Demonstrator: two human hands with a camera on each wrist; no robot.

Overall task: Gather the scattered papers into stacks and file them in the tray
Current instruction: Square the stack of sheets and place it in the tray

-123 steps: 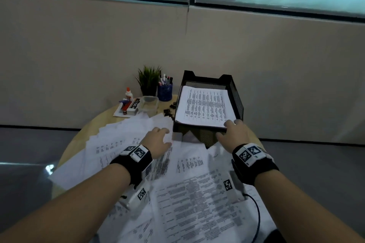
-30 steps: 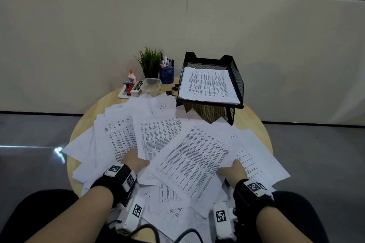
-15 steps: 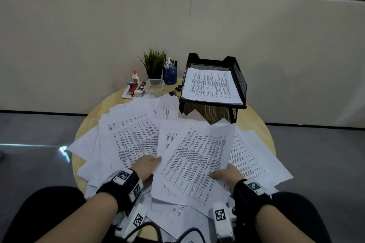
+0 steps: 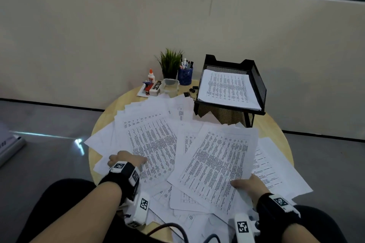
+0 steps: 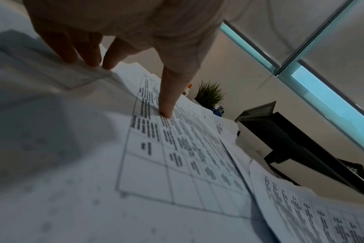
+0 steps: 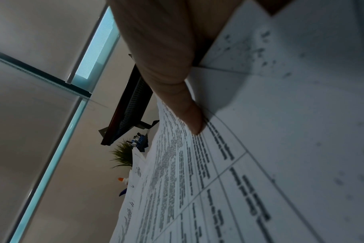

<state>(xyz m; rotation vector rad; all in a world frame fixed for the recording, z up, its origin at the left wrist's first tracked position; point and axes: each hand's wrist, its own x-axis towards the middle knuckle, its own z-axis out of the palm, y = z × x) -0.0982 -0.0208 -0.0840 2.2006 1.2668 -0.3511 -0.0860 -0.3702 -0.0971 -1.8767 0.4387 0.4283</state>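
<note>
Gathering is underway: the right hand (image 4: pixel 249 186) pinches a printed white sheet (image 4: pixel 217 163) at the round wooden desk's (image 4: pixel 276 126) near edge, the left hand (image 4: pixel 128 161) presses flat on the scattered papers (image 4: pixel 150 140), and squaring them must precede filing in the black mesh tray (image 4: pixel 258 85) at the far edge

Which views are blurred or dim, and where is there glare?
Head view: sharp, evenly dim, a bright glare on the floor. Left wrist view: near papers blurred, tray sharper. Right wrist view: dark, papers near the thumb out of focus.

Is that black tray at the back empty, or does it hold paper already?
Not empty: the black tray already holds a stack of printed sheets lying flat inside.
</note>
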